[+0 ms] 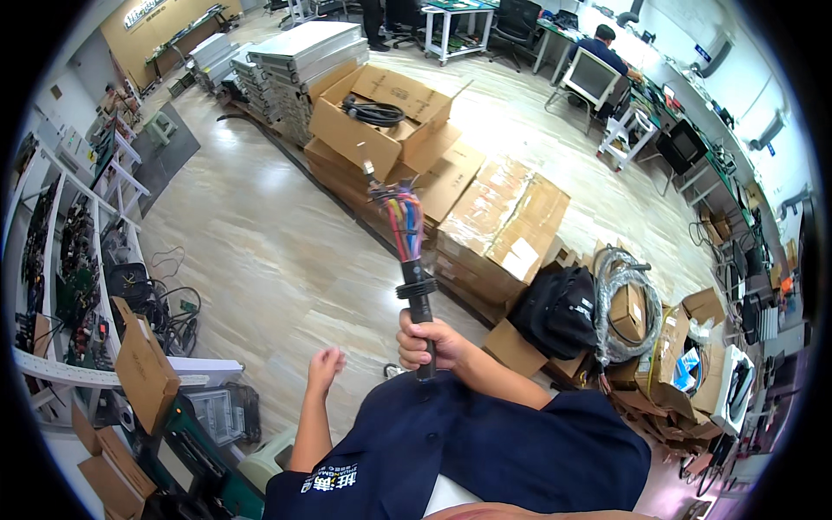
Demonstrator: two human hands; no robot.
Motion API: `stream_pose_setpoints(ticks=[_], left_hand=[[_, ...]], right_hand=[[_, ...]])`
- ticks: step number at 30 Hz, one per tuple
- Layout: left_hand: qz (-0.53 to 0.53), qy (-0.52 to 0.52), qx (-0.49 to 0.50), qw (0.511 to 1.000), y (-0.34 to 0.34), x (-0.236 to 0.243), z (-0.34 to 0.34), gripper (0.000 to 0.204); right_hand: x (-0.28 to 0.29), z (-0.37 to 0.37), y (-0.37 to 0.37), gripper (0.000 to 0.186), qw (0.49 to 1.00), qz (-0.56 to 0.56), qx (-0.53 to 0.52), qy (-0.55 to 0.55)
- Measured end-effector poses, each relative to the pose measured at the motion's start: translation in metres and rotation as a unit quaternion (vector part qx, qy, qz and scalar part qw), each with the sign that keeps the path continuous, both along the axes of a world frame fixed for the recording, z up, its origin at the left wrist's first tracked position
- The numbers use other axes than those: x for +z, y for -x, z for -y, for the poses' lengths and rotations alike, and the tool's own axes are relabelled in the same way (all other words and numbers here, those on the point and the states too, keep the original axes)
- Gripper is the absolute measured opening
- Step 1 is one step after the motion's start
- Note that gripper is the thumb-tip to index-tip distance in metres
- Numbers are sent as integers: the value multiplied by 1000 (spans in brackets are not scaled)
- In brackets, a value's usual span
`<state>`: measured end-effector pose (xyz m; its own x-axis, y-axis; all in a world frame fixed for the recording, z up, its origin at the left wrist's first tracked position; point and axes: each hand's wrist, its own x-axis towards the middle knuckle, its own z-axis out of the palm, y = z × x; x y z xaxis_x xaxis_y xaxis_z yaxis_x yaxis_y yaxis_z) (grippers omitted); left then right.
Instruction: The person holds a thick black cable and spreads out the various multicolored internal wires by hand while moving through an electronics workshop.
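Note:
My right hand (pixel 426 344) is closed round a short thick black cable (pixel 418 308), which stands nearly upright in front of my chest. A ribbed black rubber sleeve (pixel 416 288) sits round the cable above my fingers. From its upper end spreads a bundle of coloured wires (pixel 406 221), red, yellow, blue and purple among them, with small connectors at their tips. To the left, my left hand (pixel 326 365) is held in the air, apart from the cable. Its fingers are curled together, slightly blurred, with nothing visible in them.
Taped cardboard boxes (pixel 498 221) stand ahead, an opened carton (pixel 381 117) with a coiled black cable behind them. To the right are a black backpack (pixel 555 309) and a wrapped cable coil (pixel 604 303). Shelves of electronics (pixel 74 260) line the left. A person (pixel 598 56) sits far right.

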<state>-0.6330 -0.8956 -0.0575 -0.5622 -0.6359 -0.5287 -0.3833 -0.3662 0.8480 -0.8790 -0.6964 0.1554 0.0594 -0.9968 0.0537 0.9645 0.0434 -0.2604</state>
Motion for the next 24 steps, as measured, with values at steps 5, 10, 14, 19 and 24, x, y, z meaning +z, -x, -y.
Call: stream_pose_setpoints(ticks=[5, 10, 14, 19, 24], left_hand=[[-277, -18, -76, 958, 80, 189, 61, 66], [-380, 39, -35, 924, 98, 206, 114, 87], [-315, 73, 86, 942, 118, 206, 164, 68], [-260, 237, 159, 922, 146, 228, 270, 67], [-295, 268, 184, 898, 194, 275, 364, 80]], right_hand=[[-9, 103, -29, 15, 992, -23, 83, -96], [-20, 196, -23, 16, 971, -164, 133, -112], [-34, 284, -6, 20, 936, -297, 173, -76], [-27, 404, 29, 20, 923, -330, 197, 21], [-4, 510, 76, 27, 913, -289, 278, 72]])
